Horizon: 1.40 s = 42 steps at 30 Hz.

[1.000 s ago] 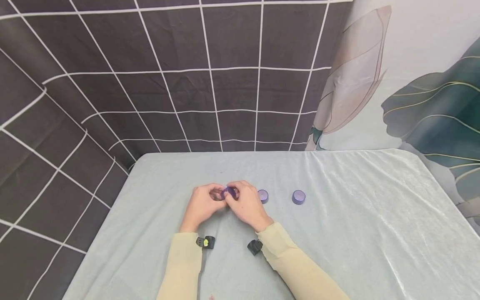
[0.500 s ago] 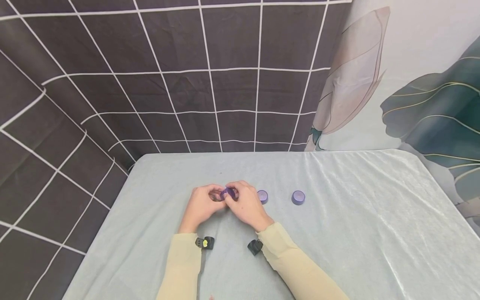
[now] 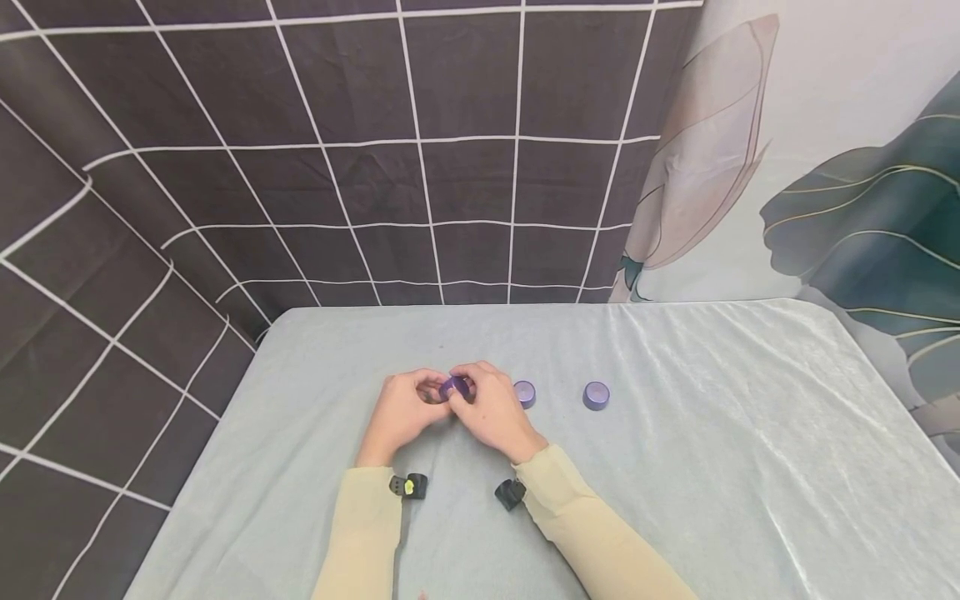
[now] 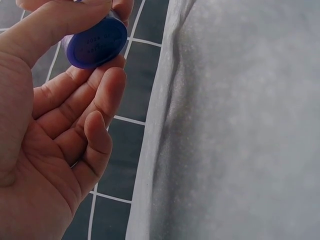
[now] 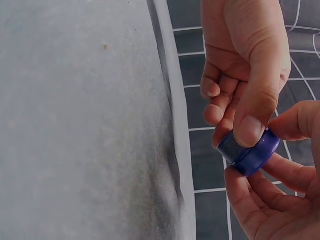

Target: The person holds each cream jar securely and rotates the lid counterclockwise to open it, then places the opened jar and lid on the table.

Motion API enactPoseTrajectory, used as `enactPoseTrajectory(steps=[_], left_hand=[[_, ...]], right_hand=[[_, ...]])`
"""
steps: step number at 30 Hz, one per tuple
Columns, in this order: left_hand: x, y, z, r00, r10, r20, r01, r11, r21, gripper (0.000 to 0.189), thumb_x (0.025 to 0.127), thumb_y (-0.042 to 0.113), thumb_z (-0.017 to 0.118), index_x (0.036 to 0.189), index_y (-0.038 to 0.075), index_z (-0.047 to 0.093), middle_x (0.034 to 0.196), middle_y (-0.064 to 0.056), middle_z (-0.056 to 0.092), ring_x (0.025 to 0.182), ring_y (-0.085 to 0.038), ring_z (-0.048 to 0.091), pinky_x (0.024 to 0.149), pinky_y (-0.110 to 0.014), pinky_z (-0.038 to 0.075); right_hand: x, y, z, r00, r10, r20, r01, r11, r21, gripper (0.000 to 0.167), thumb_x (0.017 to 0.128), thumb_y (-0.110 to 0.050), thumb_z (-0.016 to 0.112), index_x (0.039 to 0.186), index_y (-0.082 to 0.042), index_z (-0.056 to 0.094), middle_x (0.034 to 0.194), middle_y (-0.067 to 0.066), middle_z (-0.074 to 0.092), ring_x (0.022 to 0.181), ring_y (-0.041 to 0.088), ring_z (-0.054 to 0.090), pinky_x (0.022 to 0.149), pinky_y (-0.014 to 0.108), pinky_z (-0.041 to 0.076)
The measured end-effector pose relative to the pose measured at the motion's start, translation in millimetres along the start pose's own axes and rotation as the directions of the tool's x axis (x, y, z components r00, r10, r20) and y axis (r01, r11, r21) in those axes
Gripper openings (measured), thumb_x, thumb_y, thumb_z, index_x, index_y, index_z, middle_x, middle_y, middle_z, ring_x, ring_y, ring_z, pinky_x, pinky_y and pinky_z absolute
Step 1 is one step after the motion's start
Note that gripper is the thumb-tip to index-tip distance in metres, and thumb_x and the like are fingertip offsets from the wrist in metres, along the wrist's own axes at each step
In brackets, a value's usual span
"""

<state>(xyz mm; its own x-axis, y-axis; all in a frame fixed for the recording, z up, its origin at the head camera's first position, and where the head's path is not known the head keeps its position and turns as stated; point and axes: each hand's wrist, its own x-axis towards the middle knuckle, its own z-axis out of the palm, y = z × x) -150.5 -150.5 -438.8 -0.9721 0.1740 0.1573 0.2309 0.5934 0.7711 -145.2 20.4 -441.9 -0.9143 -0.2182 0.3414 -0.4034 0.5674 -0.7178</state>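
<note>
Both hands hold one small round purple jar (image 3: pixel 454 387) just above the cloth. My left hand (image 3: pixel 405 412) pinches it from the left, thumb on its side in the right wrist view. Fingertips of my right hand (image 3: pixel 491 408) grip its other end. In the left wrist view the flat end of the jar (image 4: pixel 97 44) faces the camera, with small printed characters. Seen from the right wrist, the jar (image 5: pixel 250 152) is tilted, with a darker band beside a glossy purple part. Close to my right hand stands a second purple jar-like piece (image 3: pixel 525 394); a third similar piece (image 3: pixel 596 396) is farther right.
A pale grey-blue cloth (image 3: pixel 712 467) covers the table. Behind and to the left hang dark curtains with white grid lines (image 3: pixel 465 183). A leaf-patterned curtain (image 3: pixel 847 167) hangs at the right. Each wrist wears a small black camera (image 3: pixel 415 486).
Both hands stay in nearly the same place. The jar between them has tilted slightly in the fingers. The two pieces on the cloth have not moved.
</note>
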Motion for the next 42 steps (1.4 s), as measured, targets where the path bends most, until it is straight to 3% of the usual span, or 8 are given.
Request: enactPoseTrajectory(steps=[20,32,42], left_hand=[[0.1,-0.7,-0.8,1.000,-0.008,0.011,0.008,1.000,-0.002,0.030,0.074,0.016,0.086,0.100,0.006,0.076,0.085,0.003,0.073,0.073,-0.009,0.066,0.071,-0.031,0.055],[0.1,-1.2,-0.8,1.000,0.010,0.002,-0.010,1.000,-0.012,0.029,0.073,0.014,0.085,0.099,0.005,0.075,0.083,0.001,0.073,0.074,-0.010,0.067,0.070,-0.029,0.055],[0.2,-1.0,-0.2,1.000,-0.005,0.001,0.005,1.000,0.017,0.030,0.072,0.016,0.084,0.101,0.009,0.076,0.082,0.004,0.073,0.072,-0.010,0.066,0.069,-0.032,0.054]], right_hand=[[0.3,0.0,-1.0,1.000,-0.024,0.009,0.024,1.000,0.009,0.026,0.087,-0.016,0.068,0.110,-0.006,0.072,0.095,0.003,0.066,0.082,0.015,0.059,0.076,0.033,0.049],[0.0,0.7,-1.1,0.998,-0.027,0.062,0.026,1.000,0.018,0.034,0.089,-0.022,0.068,0.118,-0.004,0.067,0.112,0.010,0.068,0.103,0.025,0.064,0.093,0.042,0.049],[-1.0,-3.1,-0.5,0.999,0.036,0.040,-0.037,0.999,0.029,0.043,0.092,-0.034,0.070,0.121,-0.003,0.066,0.117,0.012,0.067,0.104,0.026,0.064,0.092,0.042,0.050]])
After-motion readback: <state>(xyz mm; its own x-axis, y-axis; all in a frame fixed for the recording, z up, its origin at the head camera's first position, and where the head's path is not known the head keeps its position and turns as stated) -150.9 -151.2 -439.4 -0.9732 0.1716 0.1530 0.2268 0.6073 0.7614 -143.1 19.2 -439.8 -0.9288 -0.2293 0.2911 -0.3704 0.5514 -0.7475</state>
